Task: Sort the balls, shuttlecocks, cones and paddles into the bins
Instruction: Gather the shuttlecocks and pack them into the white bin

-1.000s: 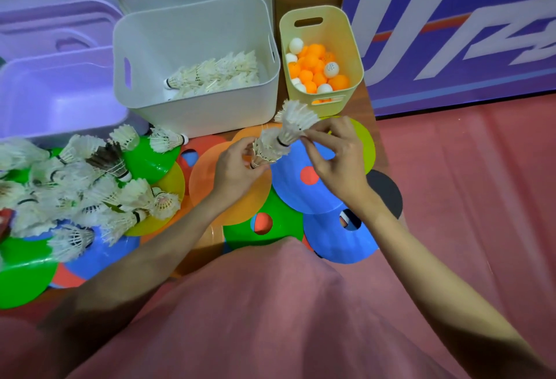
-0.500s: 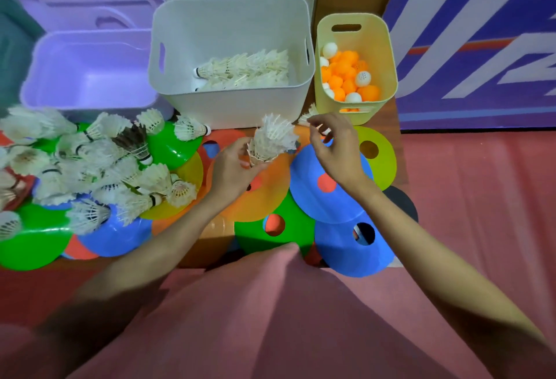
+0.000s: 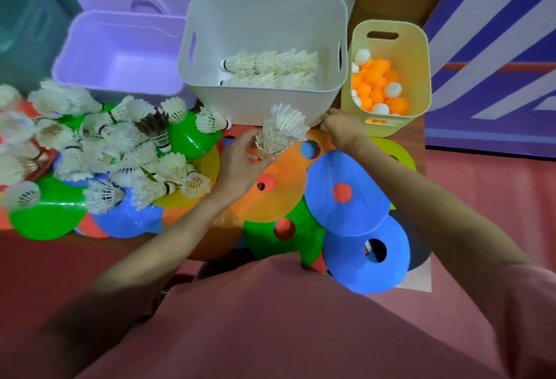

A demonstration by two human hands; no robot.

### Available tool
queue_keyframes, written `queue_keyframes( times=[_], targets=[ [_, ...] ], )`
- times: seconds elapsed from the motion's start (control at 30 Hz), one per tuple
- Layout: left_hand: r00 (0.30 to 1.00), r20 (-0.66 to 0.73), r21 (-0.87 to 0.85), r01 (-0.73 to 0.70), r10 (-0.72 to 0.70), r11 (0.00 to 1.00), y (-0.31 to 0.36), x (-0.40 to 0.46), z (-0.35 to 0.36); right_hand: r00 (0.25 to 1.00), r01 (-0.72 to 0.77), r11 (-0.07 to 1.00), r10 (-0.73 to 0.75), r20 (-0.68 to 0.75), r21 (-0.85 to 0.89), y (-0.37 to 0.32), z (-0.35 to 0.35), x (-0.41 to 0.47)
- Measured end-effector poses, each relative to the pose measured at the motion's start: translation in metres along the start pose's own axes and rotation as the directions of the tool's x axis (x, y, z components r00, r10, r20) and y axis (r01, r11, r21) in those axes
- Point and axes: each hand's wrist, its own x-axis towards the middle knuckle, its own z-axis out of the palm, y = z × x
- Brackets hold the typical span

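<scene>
1. The left hand [image 3: 240, 165] grips a nested stack of shuttlecocks [image 3: 278, 133] by its lower end; its fingers [image 3: 252, 145] curl round the cork end, and the feather skirts fan out toward 1 o'clock from the hand.
2. The stack sits above an orange cone [image 3: 270, 189] and just in front of the near wall of the white bin [image 3: 258, 104].
3. The right hand [image 3: 341, 128] reaches toward 12 o'clock, at the gap between the white bin and the yellow bin [image 3: 418, 77]. Its fingertips are hidden behind the knuckles, so I cannot tell whether they hold anything.
4. Inside the white bin lie rows of shuttlecocks [image 3: 270, 70] on their sides.
5. The yellow bin holds orange and white balls [image 3: 376, 86].
6. At 9 o'clock from the left hand a loose heap of shuttlecocks [image 3: 105, 149] lies over flat cones, a dark-feathered one [image 3: 155, 128] among them.
7. Blue cones [image 3: 346, 195] and a green cone [image 3: 301, 237] overlap beneath the right forearm.
8. A purple bin [image 3: 120, 56] stands at 11 o'clock, left of the white one.
</scene>
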Motion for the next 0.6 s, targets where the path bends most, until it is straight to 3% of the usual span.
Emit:
queue_keyframes(
  times=[0.23, 0.37, 0.43, 0.5, 0.6],
  targets=[
    [0.999, -0.011, 0.002, 0.049, -0.049, 0.999, -0.009, -0.003, -0.010, 0.999, -0.028, 0.998, 0.025, -0.046, -0.063, -0.003, -0.009, -0.024],
    [0.998, -0.045, 0.013, 0.045, -0.045, 0.999, -0.010, -0.003, -0.023, 0.974, -0.028, 0.998, 0.041, -0.225, 0.057, -0.008, -0.017, -0.047],
    [0.998, -0.061, 0.030, 0.036, -0.034, 0.999, -0.012, -0.004, -0.031, 0.917, -0.022, 0.956, 0.136, -0.376, 0.292, -0.016, -0.024, -0.062],
    [0.996, -0.077, 0.058, 0.042, -0.038, 0.997, -0.016, -0.003, -0.039, 0.827, 0.075, 0.841, 0.248, -0.505, 0.536, -0.029, -0.038, -0.082],
    [0.997, -0.080, 0.088, 0.008, -0.001, 0.996, -0.015, -0.004, -0.048, 0.653, 0.305, 0.686, 0.354, -0.669, 0.661, -0.054, -0.071, -0.108]
  ],
)
